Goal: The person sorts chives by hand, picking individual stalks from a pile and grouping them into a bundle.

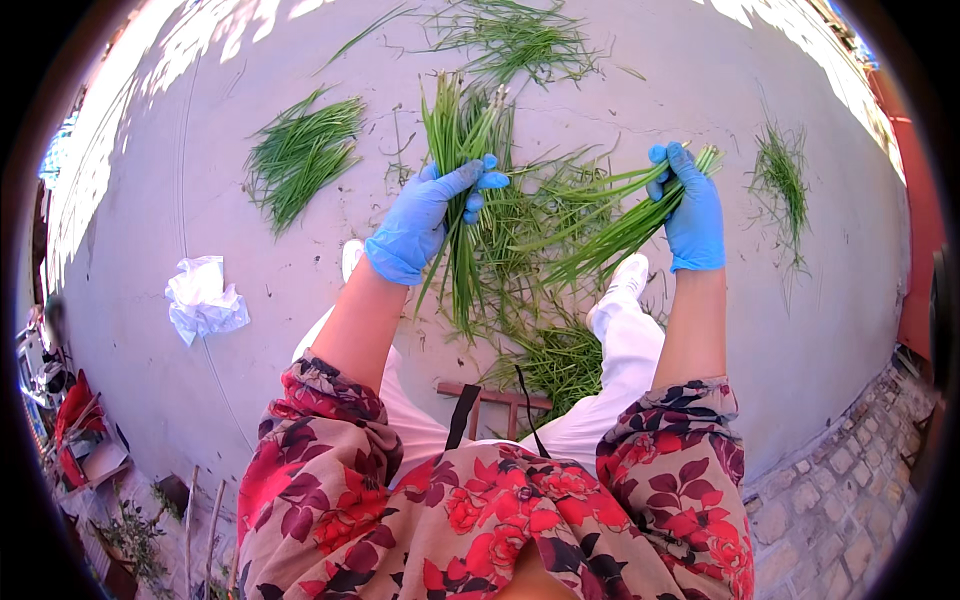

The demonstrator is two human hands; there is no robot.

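The blue-gloved fingers (487, 181) of the left hand (440, 205) are curled around a thick bundle of long, thin green stalks (460, 265), gripping it near its middle so that some ends stand up above the glove and the rest hang toward the near side. The blue-gloved right hand (688, 200), well apart to the right, grips a slimmer bunch of green stalks with pale cut ends (622, 240); those ends poke out just beyond the fingers, while the leaves slant down to the left and near. Below and between the hands, a loose, tangled spread of green blades (530, 215) covers part of the smooth grey floor (130, 350), and a denser green heap (560, 362) lies nearer, between legs in white trousers (575, 422). A white shoe (627, 279) shows beside the right-hand bunch. A reddish-brown bar frame (495, 398) sits close to the body, under a loose-sleeved beige shirt with red and dark flowers (500, 500). Farther out, a fairly tidy green pile (305, 155) lies to the left, a scattered green patch (520, 40) at the far side, and a small wispy clump (782, 180) to the right. A crumpled white plastic sheet (205, 298) rests at the left, and rough stone paving (830, 505) borders the floor at the near right.
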